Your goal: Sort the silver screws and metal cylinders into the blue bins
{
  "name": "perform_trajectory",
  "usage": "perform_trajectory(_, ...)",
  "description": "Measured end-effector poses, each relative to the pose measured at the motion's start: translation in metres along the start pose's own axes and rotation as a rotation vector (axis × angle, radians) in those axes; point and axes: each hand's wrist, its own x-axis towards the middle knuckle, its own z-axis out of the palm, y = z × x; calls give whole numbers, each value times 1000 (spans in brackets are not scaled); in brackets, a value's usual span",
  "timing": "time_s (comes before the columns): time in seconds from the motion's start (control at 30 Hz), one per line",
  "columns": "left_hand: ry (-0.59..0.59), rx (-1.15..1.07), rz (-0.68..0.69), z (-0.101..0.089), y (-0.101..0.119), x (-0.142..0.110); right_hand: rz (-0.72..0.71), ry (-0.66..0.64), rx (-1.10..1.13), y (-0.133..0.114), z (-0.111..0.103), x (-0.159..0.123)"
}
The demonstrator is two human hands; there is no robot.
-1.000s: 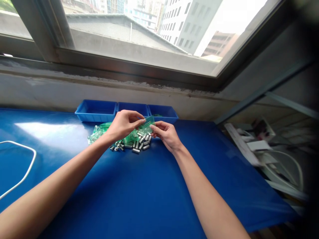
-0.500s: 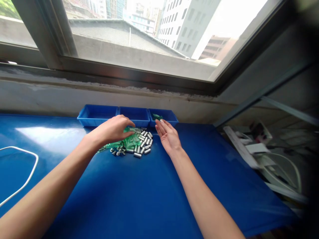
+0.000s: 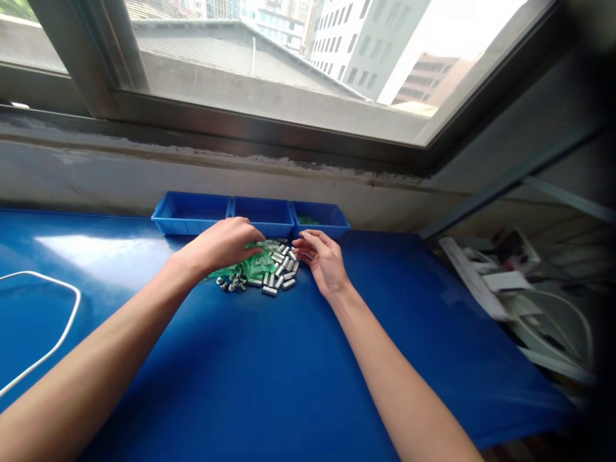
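My left hand point(image 3: 226, 242) reaches over a heap of crumpled, clear green plastic bags point(image 3: 260, 262). Its thumb and fingers close on green plastic at the heap's top; part of the grip is hidden. Beside the bags lie several short silvery metal bars point(image 3: 280, 269) with dark sides. Small metal pieces with round heads point(image 3: 233, 283), perhaps screws, are clustered at the heap's front left. My right hand point(image 3: 323, 258) is at the right edge of the bars, palm turned inward. Its fingers are bent loosely and apart from the thumb, and I see nothing held in them.
Three joined blue bins point(image 3: 262, 221) stand behind the heap against the wall; the right one contains some green plastic point(image 3: 307, 220). A white cable point(image 3: 72, 314) curves over the blue tabletop point(image 3: 269, 372) at left. Assorted items sit on a shelf point(image 3: 476, 282) at right.
My hands held a green bag between them, then parted. Green plastic shows in the right bin from half a second ago. My left hand went to the heap; my right hand then lowered toward the bars.
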Motion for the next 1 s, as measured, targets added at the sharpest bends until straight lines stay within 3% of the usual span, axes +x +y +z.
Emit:
perform_trajectory(0.1, 61, 33, 32, -1, 3, 2, -16, -6, -31, 1, -2, 1)
perform_trajectory(0.23, 242, 25, 62, -1, 7, 4, -113, -7, -157, 3, -4, 3)
perform_trajectory(0.37, 382, -235, 16, 3, 13, 7, -230, -73, -270, 4, -3, 2)
perform_trajectory(0.53, 342, -698, -158, 5, 23, 10, -175, -204, -286, 0, 0, -3)
perform_trajectory(0.67, 316, -814, -238, 7, 24, 10, -130, -266, -290, -3, -3, -4)
perform_trajectory(0.8, 338, -736, -248, 11, 20, 10, -65, -266, -273, -6, -8, 1)
perform_trajectory(0.9, 318, -521, -216, 8, 14, 8, -43, -89, -161, -6, -10, 8)
perform_trajectory(1.0, 157, -272, -115, -1, 10, 3, -41, 78, 23, -5, -11, 16)
